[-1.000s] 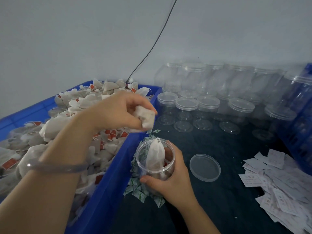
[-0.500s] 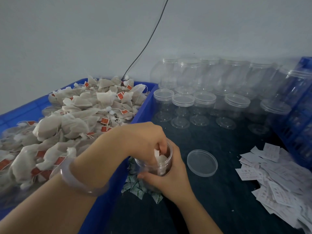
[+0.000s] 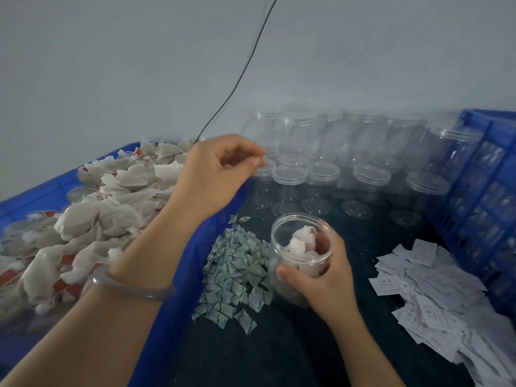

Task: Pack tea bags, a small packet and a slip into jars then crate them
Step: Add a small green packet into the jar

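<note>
Our right hand [image 3: 321, 277] grips the open jar [image 3: 303, 247] of tea bags [image 3: 304, 240]; our left hand [image 3: 217, 174] hovers, fingers loosely curled, holding nothing.

Soft, even light is falling with weak shadows. The jars [image 3: 321, 152] are looking hazy, the hands slightly blurred, and the edges are bending from the wide lens.

A plain pale grey wall [image 3: 111, 65] rises behind; a thin black cable [image 3: 240, 76] slants down it; the bench [image 3: 279, 353] is dark.
</note>
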{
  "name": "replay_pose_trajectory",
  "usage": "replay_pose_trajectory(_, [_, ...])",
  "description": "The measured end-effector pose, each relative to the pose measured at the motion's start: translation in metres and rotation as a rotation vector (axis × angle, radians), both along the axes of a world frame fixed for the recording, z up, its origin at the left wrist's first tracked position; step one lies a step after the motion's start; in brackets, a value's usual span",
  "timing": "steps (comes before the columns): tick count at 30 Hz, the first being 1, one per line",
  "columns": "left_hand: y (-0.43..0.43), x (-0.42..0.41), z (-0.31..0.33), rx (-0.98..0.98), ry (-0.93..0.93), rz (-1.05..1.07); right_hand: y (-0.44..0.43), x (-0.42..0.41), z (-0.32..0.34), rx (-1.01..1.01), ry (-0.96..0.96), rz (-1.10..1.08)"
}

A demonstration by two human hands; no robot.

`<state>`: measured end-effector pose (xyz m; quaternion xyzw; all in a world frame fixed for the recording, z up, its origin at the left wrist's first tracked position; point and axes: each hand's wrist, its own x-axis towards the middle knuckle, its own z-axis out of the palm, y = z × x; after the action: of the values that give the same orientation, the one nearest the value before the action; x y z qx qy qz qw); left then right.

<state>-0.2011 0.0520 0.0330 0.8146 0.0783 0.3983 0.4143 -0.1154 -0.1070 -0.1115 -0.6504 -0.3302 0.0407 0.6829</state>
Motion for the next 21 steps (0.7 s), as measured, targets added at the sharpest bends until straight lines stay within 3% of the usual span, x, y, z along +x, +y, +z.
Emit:
replay_pose_trajectory(2, [-0.009, 0.013, -0.001, 0.075, 0.161, 0.07, -0.021, 0.009, -0.001, -0.034, -0.001, -0.03])
replay_pose_trajectory(4, [-0.016, 0.031, -0.017, 0.221, 0.449, 0.164, -0.038, 0.012, -0.005, -0.074, 0.018, -0.024])
replay_pose_trajectory(9, [-0.032, 0.063, -0.099, 0.288, 0.961, 0.276, -0.059, 0.006, -0.019, -0.057, 0.053, -0.015])
replay_pose_trajectory(14, [-0.018, 0.069, -0.153, 0.432, 0.99, 0.314, -0.056, 0.004, -0.037, -0.036, 0.048, 0.015])
replay_pose_trajectory(21, [-0.009, 0.081, -0.164, 0.474, 0.982, 0.412, -0.05, 0.007, -0.042, 0.001, 0.047, 0.038])
